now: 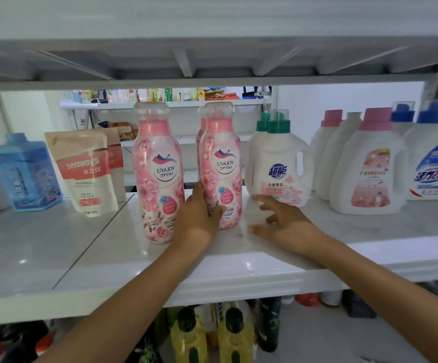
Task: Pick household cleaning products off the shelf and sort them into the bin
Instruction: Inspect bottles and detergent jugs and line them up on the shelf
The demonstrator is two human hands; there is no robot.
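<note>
Forearms [134, 289] are stretched across the white shelf [94, 252]. A pink UYAJOY bottle [221, 166] is gripped low by the left hand [199, 216], thumb curled across its front. A second UYAJOY bottle [157, 174] stands just left of those fingers. The right hand [286, 224] is seen with fingers spread, their tips just short of a green-capped detergent jug [280, 163].

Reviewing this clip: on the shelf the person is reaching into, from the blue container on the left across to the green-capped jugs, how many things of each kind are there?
blue container: 1
pouches: 2
pink flowered bottles: 3 (one stands behind the right-hand one)
green-capped jugs: 2
Total: 8
</note>
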